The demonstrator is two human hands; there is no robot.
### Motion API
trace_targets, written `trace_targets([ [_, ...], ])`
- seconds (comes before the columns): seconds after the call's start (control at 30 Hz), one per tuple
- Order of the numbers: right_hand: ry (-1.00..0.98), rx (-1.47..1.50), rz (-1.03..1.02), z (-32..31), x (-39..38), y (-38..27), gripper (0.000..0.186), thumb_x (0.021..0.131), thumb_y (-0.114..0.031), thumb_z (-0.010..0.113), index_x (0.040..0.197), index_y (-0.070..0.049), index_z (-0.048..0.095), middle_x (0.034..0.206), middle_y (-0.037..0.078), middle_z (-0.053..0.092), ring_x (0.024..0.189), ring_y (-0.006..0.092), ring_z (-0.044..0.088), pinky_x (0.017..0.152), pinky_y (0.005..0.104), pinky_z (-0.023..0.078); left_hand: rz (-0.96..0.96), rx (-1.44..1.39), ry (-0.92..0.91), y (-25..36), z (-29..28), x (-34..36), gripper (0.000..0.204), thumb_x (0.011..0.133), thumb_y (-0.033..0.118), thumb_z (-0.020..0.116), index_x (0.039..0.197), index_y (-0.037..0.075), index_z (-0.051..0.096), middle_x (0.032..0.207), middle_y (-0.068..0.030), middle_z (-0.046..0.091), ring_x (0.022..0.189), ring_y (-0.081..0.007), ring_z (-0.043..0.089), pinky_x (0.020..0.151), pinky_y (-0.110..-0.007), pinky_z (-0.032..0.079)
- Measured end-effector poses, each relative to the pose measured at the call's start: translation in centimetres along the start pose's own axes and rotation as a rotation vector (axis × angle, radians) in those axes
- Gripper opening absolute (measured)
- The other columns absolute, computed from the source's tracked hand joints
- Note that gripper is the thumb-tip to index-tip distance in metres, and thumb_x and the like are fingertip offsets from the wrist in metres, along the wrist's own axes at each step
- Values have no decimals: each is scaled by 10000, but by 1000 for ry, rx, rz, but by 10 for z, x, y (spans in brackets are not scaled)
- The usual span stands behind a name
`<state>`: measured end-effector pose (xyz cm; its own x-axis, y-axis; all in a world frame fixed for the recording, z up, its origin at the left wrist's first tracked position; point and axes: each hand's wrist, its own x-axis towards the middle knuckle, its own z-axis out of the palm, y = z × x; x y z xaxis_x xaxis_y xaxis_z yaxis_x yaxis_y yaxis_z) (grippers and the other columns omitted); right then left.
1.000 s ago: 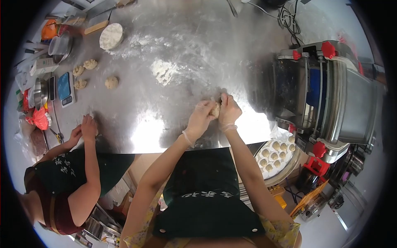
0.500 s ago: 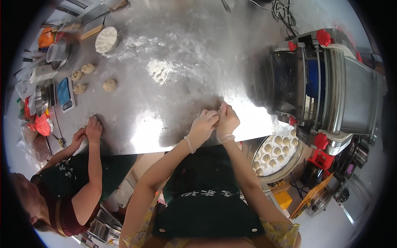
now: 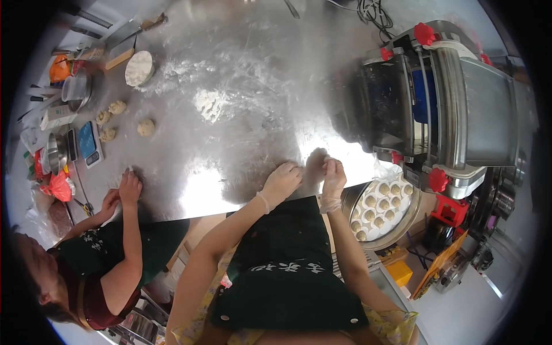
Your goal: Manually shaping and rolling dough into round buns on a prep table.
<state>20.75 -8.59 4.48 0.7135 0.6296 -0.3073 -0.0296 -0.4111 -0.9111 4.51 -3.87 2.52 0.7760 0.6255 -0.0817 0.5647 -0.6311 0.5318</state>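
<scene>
In gloves, my left hand [image 3: 282, 183] is closed with curled fingers just above the steel table [image 3: 259, 135] near its front edge; whatever it holds is hidden. A short gap separates it from my right hand [image 3: 333, 180], whose fingers are pinched together on something too hidden to make out. Four pale dough lumps [image 3: 146, 127] rest at the left of the table. Loose flour [image 3: 210, 105] is spread mid-table, with a bowl of flour [image 3: 139, 69] beyond. Below the right front edge, a round tray [image 3: 374, 245] holds several small dough balls in white paper cups [image 3: 384, 204].
A steel roller machine [image 3: 486, 112] with red knobs stands at the right, cables [image 3: 376, 17] behind it. A scale [image 3: 89, 142], bowls [image 3: 56, 154], bags and knives line the left side. At my left, a co-worker's hands [image 3: 130, 187] rest near the table edge.
My hands have separated, the right moving right and down; the dough ball earlier between them is out of sight. The view has shifted slightly, and the co-worker's head shows more.
</scene>
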Motion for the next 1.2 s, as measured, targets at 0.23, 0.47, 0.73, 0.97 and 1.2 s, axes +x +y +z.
trace_targets([
  [0.23,-421,377,-33,60,-54,-90,394,1043,-221,466,1363,6,499,1330,118,557,1244,206,513,1094,330,368,-647,-1283,770,52,-96,27,230,947,121,598,1142,-2,599,1146,-106,651,1074,-201,601,949,-313,460],
  [0.47,-1202,933,525,52,-23,-182,541,1045,-382,428,1432,-6,408,1457,129,452,1369,263,416,1149,405,352,-228,-509,820,69,-198,-6,781,776,187,786,1418,-49,410,1471,-225,442,1454,-302,298,1179,-400,249],
  [0.73,-902,991,60,74,-81,-202,632,1003,-525,427,1438,-67,402,1455,147,447,1367,268,414,1150,394,338,-350,-1252,814,85,-200,-6,562,803,115,717,1334,36,551,1440,-210,488,1376,-322,420,1166,-454,212],
  [0.97,-1274,875,459,58,-46,-231,665,987,-541,439,1429,-45,405,1441,132,470,1340,258,448,1116,404,393,-86,-335,639,81,-252,-15,734,682,158,808,1348,19,533,1535,-241,345,1483,-437,151,1201,-543,44],
  [1.2,-877,873,-119,59,-71,-207,732,1004,-572,370,1513,-56,265,1517,168,374,1404,300,365,1171,427,297,-216,-1193,872,88,-209,11,379,949,116,640,1304,0,573,1227,-129,673,1043,-135,619,945,-301,492],
])
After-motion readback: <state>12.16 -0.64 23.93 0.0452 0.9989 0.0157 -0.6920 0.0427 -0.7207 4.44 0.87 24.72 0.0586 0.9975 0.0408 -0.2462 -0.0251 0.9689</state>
